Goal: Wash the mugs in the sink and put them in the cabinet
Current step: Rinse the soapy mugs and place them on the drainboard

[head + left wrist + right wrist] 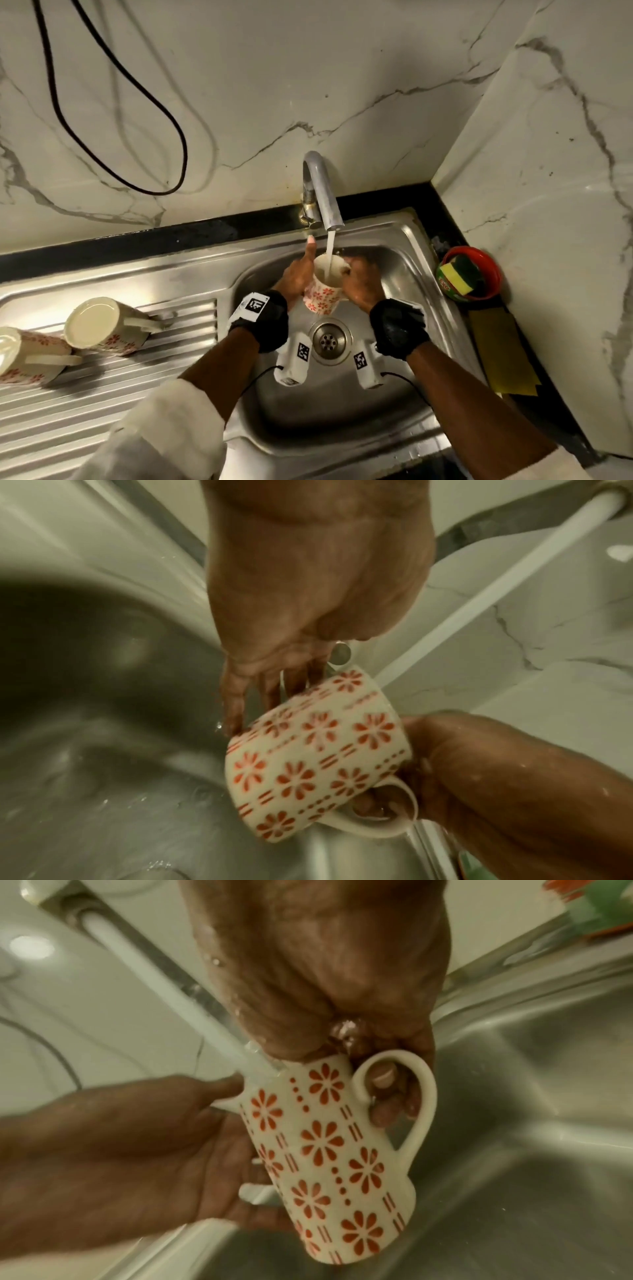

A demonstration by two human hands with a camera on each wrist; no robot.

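A white mug with red flowers (323,291) (318,753) (335,1164) hangs tilted over the sink basin (411,274), and water from the tap (322,185) runs into its mouth. My right hand (359,277) (383,1085) grips it, with fingers curled through the handle and the thumb at the rim. My left hand (296,274) (260,691) lies against the mug's other side with straight fingers, its thumb pointing up. Two more flowered mugs (106,325) (30,356) lie on their sides on the ribbed drainboard at the left.
A red bowl holding a yellow-green sponge (469,274) sits on the black counter right of the sink, with a yellow cloth (503,353) in front of it. The drain (330,339) is below the mug. Marble walls close the back and right; a black cable (137,96) hangs at the upper left.
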